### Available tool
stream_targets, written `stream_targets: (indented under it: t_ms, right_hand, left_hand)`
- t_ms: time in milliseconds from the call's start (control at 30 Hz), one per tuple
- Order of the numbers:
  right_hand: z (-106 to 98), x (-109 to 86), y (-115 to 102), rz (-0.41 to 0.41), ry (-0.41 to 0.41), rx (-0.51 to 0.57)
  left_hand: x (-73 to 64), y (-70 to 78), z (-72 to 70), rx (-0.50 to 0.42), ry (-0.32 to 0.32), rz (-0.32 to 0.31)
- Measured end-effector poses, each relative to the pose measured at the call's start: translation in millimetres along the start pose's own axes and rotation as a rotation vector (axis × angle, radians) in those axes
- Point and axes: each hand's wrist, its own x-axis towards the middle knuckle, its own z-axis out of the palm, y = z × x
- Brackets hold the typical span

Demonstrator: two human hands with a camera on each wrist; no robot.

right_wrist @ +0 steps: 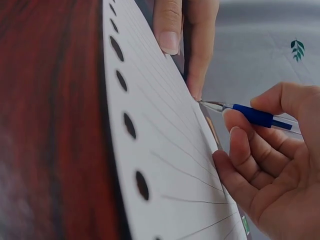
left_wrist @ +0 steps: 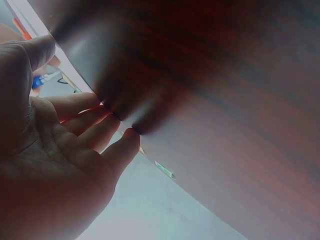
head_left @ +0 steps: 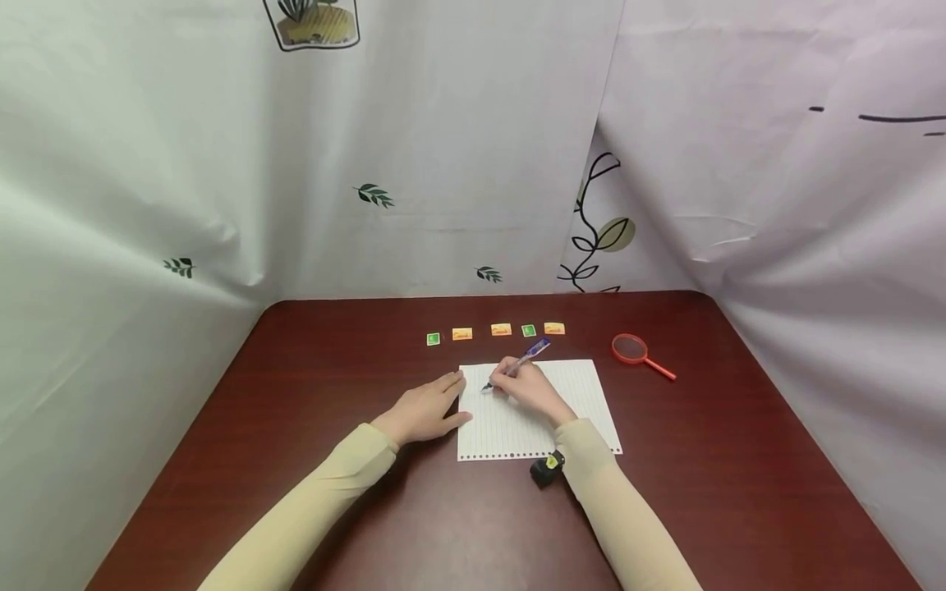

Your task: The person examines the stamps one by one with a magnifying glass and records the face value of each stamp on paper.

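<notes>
A sheet of lined paper (head_left: 569, 394) with punched holes along its near edge lies on the dark red table. My right hand (head_left: 523, 384) pinches a blue pen (head_left: 534, 349), its tip at the paper's upper left. In the right wrist view, the thumb and forefinger hold the pen's blue grip (right_wrist: 252, 115) close to its metal tip. At the paper's left edge, my left hand (head_left: 424, 410) rests with fingers extended, thumb and fingertips on the margin. The left wrist view shows those fingers (left_wrist: 120, 150) pressing down at the edge.
Beyond the paper lie several small cards in a row, such as an orange card (head_left: 501, 330) and a green card (head_left: 433, 339). A red magnifying glass (head_left: 630, 349) lies to the right. Below my right wrist hangs a black wrist device (head_left: 545, 469). White fabric (head_left: 458, 164) surrounds the table.
</notes>
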Motion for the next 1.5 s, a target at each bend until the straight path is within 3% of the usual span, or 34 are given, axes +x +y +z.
stream_targets:
  t_ms: [500,833,1233,1500]
  right_hand:
    - [-3.8,-3.1,-7.7,0.017,0.009,0.045]
    - [-27.4,-13.2,-9.0,-0.078,0.064,0.071]
    - [-67.1,-24.1,2.0,-0.227,0.082,-0.182]
    - [-93.1,-32.7,14.4,-0.281,0.128,-0.336]
  left_hand:
    - [-2.0,-1.8,0.0,-0.011,0.006,0.004]
    - [-1.9,-2.0,-0.9,0.001,-0.01,-0.001]
    - [-4.8,0.4,0.9,-0.025,-0.015,-0.009]
    - [-3.7,-0.2,0.6,-0.018,-0.014,-0.017]
